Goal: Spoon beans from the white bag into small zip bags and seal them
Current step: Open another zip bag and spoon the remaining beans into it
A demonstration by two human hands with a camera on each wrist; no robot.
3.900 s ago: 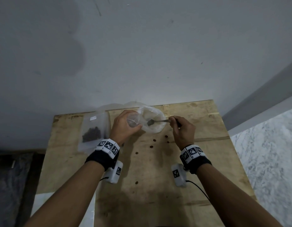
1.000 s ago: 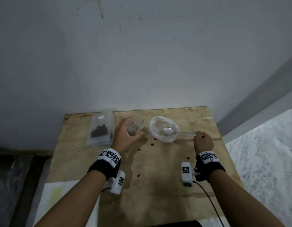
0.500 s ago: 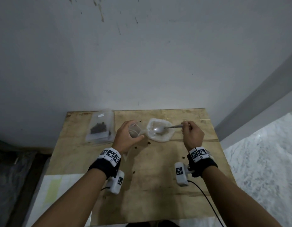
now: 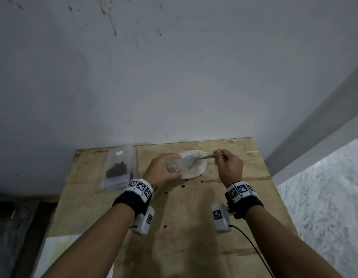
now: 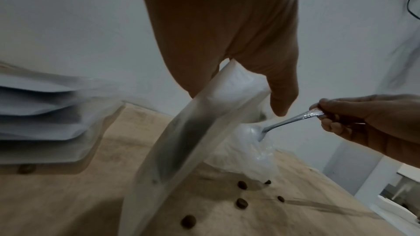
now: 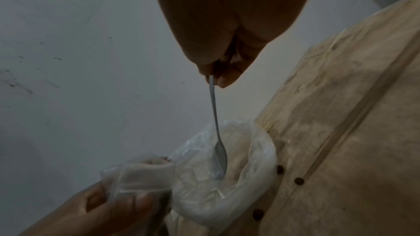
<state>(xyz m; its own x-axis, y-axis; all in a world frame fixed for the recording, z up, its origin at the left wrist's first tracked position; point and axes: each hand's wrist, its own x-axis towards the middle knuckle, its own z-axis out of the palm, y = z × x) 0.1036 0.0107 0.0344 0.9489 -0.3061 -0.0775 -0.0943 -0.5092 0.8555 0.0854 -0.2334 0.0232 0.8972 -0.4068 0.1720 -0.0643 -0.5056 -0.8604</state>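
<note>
The white bag sits rolled open near the far edge of the wooden table. My left hand grips a small clear zip bag with its mouth held open beside the white bag; the same zip bag hangs from my fingers in the left wrist view. My right hand pinches the handle of a metal spoon, whose bowl dips inside the white bag. I see no beans on the spoon.
A stack of zip bags holding dark beans lies at the far left of the table. Several loose beans are scattered on the wood in front of the white bag. A grey wall stands right behind the table; its right edge drops to a marble floor.
My right hand has swung the spoon from lying flat at the right back into the white bag. My left hand has brought the open zip bag closer, up against the white bag.
</note>
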